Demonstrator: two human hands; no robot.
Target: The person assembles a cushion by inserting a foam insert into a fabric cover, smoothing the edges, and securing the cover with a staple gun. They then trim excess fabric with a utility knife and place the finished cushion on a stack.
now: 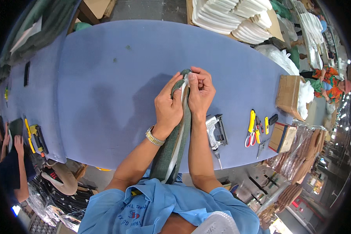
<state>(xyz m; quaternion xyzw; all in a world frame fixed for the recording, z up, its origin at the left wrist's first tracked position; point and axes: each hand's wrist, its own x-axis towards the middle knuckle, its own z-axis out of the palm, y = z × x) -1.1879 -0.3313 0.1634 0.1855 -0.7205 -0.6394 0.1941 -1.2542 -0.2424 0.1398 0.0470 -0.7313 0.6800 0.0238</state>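
You have the long green fabric piece (163,164) right in front of you, between your two forearms, and your grip is at its far end. From this grip the piece lies back toward your body: its long axis runs from the fingertips down to your blue shirt (144,199), and it leans a little to your left side. The near end reaches past the near edge of the blue table (101,97) in this view (whether it also touches your shirt, I cannot tell). Along the length there is an open seam, where a white strip (177,151) shows between the green sides.

Both hands are close to the far tip, but the right hand (201,93) is slightly farther out. Its thumb points away from you and presses near the white strip, with the index finger bent over toward the tip. The left hand (169,108) holds the left side of the cloth, fingers on the outside, thumb toward the seam. So both grips are closed on the piece, not apart from it. The staple gun (212,130) lies just beside your right forearm, untouched.
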